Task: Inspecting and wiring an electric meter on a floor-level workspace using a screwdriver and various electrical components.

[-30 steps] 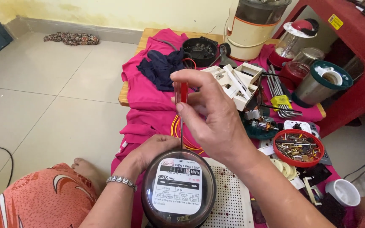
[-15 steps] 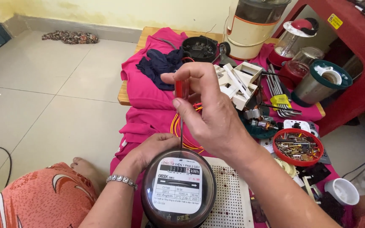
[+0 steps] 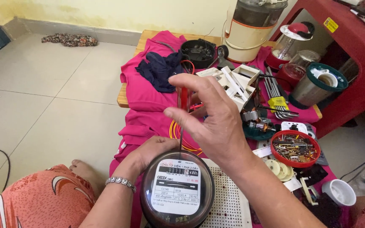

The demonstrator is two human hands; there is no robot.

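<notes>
we see our right hand (image 3: 216, 122) pinched around the red handle of a thin screwdriver (image 3: 183, 101), its shaft pointing down to the top edge of a round dark-cased electricity meter with a glass front (image 3: 177, 191). our left hand (image 3: 151, 152) grips the meter's rim at 10 o'clock. a red bowl of screws (image 3: 295, 148) sits at 2 o'clock on the pink-clothed surface (image 3: 144, 97).

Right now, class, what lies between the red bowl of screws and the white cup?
In the head view, between the red bowl and the white cup lie cream plastic gears and dark flat parts on the cloth.
</notes>
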